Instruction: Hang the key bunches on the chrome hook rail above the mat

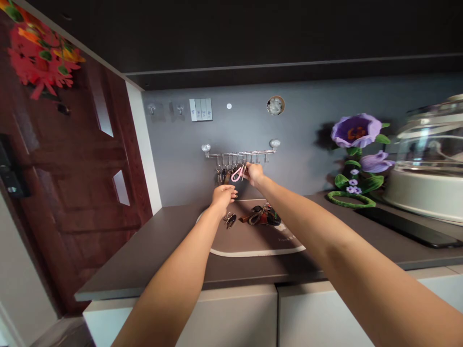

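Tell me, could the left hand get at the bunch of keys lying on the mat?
Probably yes: the left hand hovers just above and left of the key bunch on the mat, and nothing visible stands between them, though the right arm passes close by.

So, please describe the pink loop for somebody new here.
Find the metal hook rail on the grey wall. Below it, beside the right hand, is the loop. Its pink colour stands out from the darker things hanging on its left.
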`<state>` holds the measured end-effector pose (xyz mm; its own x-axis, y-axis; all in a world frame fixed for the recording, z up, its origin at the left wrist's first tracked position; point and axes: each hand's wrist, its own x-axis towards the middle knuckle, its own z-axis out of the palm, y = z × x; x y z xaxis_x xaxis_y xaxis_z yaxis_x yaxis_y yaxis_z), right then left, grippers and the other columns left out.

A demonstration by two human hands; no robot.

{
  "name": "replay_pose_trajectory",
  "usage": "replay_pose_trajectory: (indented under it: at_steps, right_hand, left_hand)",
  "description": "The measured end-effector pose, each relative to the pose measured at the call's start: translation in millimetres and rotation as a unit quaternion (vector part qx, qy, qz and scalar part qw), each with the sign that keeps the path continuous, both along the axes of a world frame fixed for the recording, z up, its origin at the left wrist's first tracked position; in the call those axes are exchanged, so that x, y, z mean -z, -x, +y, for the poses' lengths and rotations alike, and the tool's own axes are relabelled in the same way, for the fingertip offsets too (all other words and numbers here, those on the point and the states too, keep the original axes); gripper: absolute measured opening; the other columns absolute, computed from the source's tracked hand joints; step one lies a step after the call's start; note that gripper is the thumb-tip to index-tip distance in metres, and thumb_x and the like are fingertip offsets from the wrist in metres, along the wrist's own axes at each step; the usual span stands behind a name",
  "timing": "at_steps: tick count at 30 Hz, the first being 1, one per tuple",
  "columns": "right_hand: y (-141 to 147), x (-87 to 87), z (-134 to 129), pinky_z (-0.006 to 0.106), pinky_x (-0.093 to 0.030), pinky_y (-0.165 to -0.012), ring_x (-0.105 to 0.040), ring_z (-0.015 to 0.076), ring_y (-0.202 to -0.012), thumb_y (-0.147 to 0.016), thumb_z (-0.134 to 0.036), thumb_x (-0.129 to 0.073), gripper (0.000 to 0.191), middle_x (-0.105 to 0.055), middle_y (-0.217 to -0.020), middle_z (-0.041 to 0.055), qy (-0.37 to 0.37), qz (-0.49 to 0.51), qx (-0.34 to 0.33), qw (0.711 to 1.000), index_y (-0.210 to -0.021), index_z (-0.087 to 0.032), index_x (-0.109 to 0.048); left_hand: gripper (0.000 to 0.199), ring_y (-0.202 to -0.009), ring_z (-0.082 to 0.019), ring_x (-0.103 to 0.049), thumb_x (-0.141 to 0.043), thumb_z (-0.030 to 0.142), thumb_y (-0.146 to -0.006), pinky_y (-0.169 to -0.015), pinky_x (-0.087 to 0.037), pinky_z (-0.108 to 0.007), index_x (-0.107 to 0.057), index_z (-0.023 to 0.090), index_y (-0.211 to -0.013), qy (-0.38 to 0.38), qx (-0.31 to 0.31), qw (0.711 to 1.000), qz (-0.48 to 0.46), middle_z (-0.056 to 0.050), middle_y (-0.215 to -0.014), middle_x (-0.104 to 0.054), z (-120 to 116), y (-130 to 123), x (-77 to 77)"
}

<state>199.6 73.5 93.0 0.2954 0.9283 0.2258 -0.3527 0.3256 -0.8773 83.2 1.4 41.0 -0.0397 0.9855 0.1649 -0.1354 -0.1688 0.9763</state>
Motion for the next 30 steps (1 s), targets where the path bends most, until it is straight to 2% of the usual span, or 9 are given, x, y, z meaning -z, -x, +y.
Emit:
replay_pose_trajectory:
  at_steps: [16, 22, 27, 30]
  right_hand:
    - [-2.7, 14.3, -0.8, 0.024, -0.050, -0.047, -0.052, 0.0090, -0.047, -0.080, -0.016, -0.040, 0.015, -0.052, -0.051, -0.0012, 0.005, -0.065, -0.008, 0.998, -0.066, -0.017, -0.045]
    - [-4.4, 18.6, 2.7, 0.024, -0.048, -0.048, -0.049, 0.0082, -0.048, -0.080, -0.017, -0.042, 0.012, -0.050, -0.055, -0.0021, 0.006, -0.092, 0.037, 0.995, -0.068, -0.017, -0.044]
    - [-7.3, 23.2, 6.9, 0.021, -0.045, -0.053, -0.046, 0.0067, -0.050, -0.076, -0.013, -0.043, 0.010, -0.045, -0.053, -0.0043, 0.010, -0.124, 0.058, 0.991, -0.067, -0.017, -0.044]
    - [-10.7, 29.3, 9.9, 0.021, -0.045, -0.056, -0.047, 0.0069, -0.053, -0.073, -0.014, -0.045, 0.006, -0.048, -0.056, -0.0041, -0.007, -0.168, 0.066, 0.984, -0.069, -0.018, -0.047]
  left_hand:
    - [0.006, -0.051, -0.005, -0.052, -0.052, 0.014, -0.072, -0.053, -0.042, -0.018, -0.058, 0.013, -0.075, 0.007, -0.005, 1.000, -0.001, -0.004, -0.070, -0.062, 1.5, 3.6, -1.6]
    - [0.009, -0.051, -0.004, -0.052, -0.052, 0.013, -0.071, -0.053, -0.042, -0.018, -0.058, 0.013, -0.078, 0.007, -0.004, 1.000, 0.009, -0.005, -0.074, -0.063, 3.0, 5.3, -0.8]
    - [0.010, -0.052, -0.004, -0.052, -0.054, 0.012, -0.070, -0.052, -0.042, -0.017, -0.059, 0.012, -0.078, -0.001, -0.012, 0.996, 0.087, -0.004, -0.074, -0.063, 2.1, 10.8, -4.6]
    - [0.008, -0.051, -0.005, -0.052, -0.057, 0.011, -0.067, -0.051, -0.040, -0.017, -0.059, 0.013, -0.075, -0.007, -0.001, 0.988, 0.151, -0.002, -0.069, -0.062, 1.7, 15.7, -6.6]
